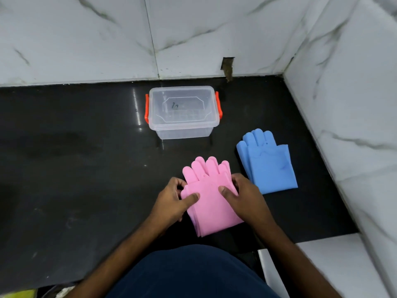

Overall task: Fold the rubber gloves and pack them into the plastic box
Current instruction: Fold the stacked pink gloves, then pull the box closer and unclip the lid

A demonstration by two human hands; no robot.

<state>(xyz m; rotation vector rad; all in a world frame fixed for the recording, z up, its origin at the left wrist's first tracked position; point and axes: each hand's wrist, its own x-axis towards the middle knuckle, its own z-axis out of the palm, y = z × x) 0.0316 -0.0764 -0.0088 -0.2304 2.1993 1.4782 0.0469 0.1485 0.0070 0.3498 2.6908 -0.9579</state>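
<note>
A stacked pair of pink rubber gloves [211, 203] lies flat on the black counter [86, 168], fingers pointing away from me. My left hand [174, 198] grips their left edge, thumb on top. My right hand [240, 194] grips the right edge, thumb pressed on the pink surface. A pair of blue rubber gloves [268, 164] lies stacked flat to the right, untouched. The clear plastic box [182, 112] with orange side latches stands further back, its lid on.
White marble walls [343, 104] close off the back and right side of the counter. A white ledge [300, 265] sits at the near right. My dark blue clothing fills the bottom centre.
</note>
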